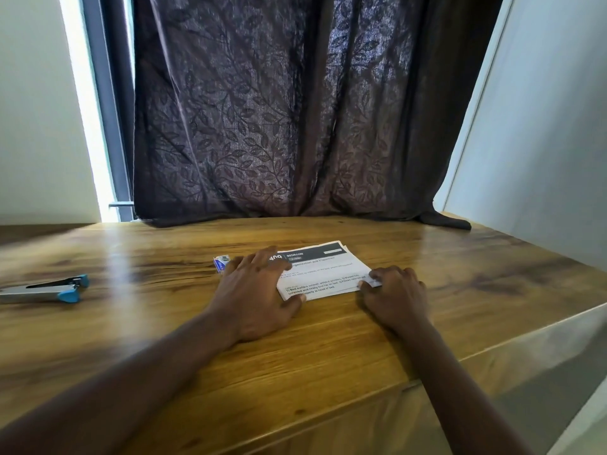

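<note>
A thin stack of printed white papers [328, 272] with a dark header band lies on the wooden table [157, 323], near its middle. My left hand [259, 290] lies flat over the stack's left edge, fingers straight, thumb at the near corner. My right hand [394, 295] is at the stack's right near corner, its fingers curled and pinching the edge of the sheets. A small blue and white box [220, 262] lies just left of my left hand's fingertips.
A grey stapler with blue ends [46, 290] lies open at the table's left edge. A dark leaf-patterned curtain [279, 110] hangs behind the table and drapes onto its far edge. A pale wall [542, 142] stands close on the right, where the tabletop ends.
</note>
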`<state>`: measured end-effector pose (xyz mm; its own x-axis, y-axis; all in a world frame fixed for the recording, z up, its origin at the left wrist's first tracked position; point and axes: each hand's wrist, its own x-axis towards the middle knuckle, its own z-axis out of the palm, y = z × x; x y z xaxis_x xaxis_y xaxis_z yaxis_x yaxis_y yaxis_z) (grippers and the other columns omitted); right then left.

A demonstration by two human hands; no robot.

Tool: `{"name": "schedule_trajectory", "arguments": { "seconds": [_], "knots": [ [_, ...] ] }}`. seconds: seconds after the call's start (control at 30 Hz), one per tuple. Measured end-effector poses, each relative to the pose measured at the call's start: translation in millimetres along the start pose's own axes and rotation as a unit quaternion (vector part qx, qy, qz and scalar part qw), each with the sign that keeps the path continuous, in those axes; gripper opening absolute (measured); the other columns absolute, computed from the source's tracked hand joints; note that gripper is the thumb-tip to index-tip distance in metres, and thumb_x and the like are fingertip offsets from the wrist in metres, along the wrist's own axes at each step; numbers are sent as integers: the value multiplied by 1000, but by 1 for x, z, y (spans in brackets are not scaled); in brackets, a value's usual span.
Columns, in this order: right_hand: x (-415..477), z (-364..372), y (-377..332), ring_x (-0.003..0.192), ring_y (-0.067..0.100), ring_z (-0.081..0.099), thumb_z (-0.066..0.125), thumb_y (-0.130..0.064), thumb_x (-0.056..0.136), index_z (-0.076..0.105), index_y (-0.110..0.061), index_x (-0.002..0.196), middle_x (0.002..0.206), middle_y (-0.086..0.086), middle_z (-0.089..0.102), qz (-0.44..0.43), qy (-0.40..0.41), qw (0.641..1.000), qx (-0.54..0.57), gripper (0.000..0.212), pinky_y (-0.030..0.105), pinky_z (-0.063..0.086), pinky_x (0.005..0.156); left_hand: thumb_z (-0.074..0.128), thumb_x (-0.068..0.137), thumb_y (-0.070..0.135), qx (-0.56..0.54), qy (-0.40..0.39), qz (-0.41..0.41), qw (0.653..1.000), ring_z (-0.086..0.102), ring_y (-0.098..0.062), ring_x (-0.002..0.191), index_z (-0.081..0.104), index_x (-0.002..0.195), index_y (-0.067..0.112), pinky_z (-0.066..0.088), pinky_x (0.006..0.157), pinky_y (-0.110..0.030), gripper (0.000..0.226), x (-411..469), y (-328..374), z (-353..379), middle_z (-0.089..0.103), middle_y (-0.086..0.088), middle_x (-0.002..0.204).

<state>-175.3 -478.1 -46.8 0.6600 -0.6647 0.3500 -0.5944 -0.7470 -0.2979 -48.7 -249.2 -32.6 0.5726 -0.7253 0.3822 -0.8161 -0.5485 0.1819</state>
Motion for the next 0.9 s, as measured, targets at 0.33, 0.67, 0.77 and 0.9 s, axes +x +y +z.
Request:
{"name": "schedule_trajectory", "arguments": {
  "seconds": [0.33, 0.67, 0.77, 0.9],
  "knots": [
    [1, 2, 2, 124, 25, 48, 52, -51, 95, 59, -22, 137, 136, 2, 61, -10, 4, 1000, 0, 51, 44, 41, 100, 58, 91, 64, 66, -140, 88, 984, 54, -20, 125, 61, 131, 37, 48, 102, -42, 48, 42, 7, -8, 64, 3, 135],
    [1, 2, 0, 129, 28, 46, 50, -57, 94, 49, -22, 141, 140, 6, 53, -11, -3, 1000, -11, 58, 46, 41, 103, 51, 101, 46, 149, -144, 65, 976, 57, -26, 121, 65, 128, 28, 49, 98, -42, 36, 91, -25, 1, 65, -5, 133],
    [1, 1, 1, 130, 27, 45, 50, -57, 95, 49, -22, 142, 141, 5, 53, -19, -16, 1000, -12, 58, 46, 41, 105, 52, 99, 48, 132, -143, 49, 980, 56, -27, 124, 65, 128, 30, 48, 102, -42, 37, 104, -37, 5, 64, -5, 136],
    [-1, -2, 1, 129, 27, 46, 51, -57, 95, 50, -22, 140, 140, 5, 54, -23, -20, 1000, -4, 56, 47, 42, 105, 55, 94, 60, 99, -134, 49, 985, 51, -25, 135, 57, 138, 32, 43, 110, -44, 52, 97, -49, 3, 55, 0, 149]
  ]
}}
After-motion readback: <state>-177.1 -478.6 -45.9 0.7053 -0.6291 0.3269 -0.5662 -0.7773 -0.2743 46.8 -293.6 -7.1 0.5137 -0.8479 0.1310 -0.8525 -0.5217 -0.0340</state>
